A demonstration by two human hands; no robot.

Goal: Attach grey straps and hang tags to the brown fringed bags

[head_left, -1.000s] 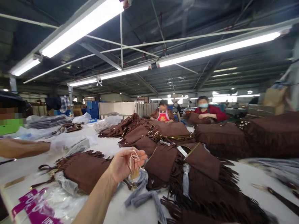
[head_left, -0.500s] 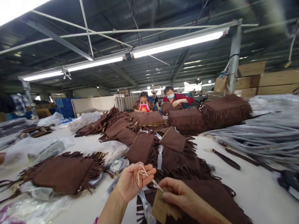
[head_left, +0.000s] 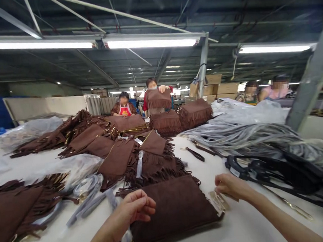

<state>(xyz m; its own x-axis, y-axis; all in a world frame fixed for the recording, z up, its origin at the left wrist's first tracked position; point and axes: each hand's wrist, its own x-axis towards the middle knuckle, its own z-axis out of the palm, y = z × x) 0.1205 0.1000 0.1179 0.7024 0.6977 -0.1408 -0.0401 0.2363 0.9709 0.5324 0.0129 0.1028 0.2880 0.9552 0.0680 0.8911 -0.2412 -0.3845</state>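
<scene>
— Curled fingers first: what does each hand have?

— Left hand [head_left: 135,210] is loosely closed at the near left edge of the brown bag [head_left: 173,208], fingers folded in over the thumb; whatever it pinches is too small to tell. Right hand [head_left: 229,186] sits at the bag's far right corner, fingertips pressed together on a tan tag [head_left: 219,201] that lies just off the bag's edge.

— Where is that bag?

— Flat on the white table [head_left: 208,165], right in front of the person, between the two hands. A clear plastic strip [head_left: 127,240] trails under the left wrist.

— And around it, biggest things first?

— Behind the bag runs a long heap of fringed bags [head_left: 116,138] in the same brown, flaps overlapping, gold chain showing among them. To the right lies a broad pile of grey straps [head_left: 250,137], and nearer, a tangle of black straps [head_left: 265,169]. At the left edge another fringed bag [head_left: 16,206] lies beside crumpled clear wrap [head_left: 79,166]. One loose dark strap [head_left: 195,154] rests on the bare table between the piles.

— Anyone else?

— One worker [head_left: 124,105] sits at the far end in a red apron; beside them another holds up a fringed bag [head_left: 158,98]. Two more people [head_left: 266,89] are at the right, behind the grey pile.

— Any writing?

— None legible; the tag is blurred.
</scene>
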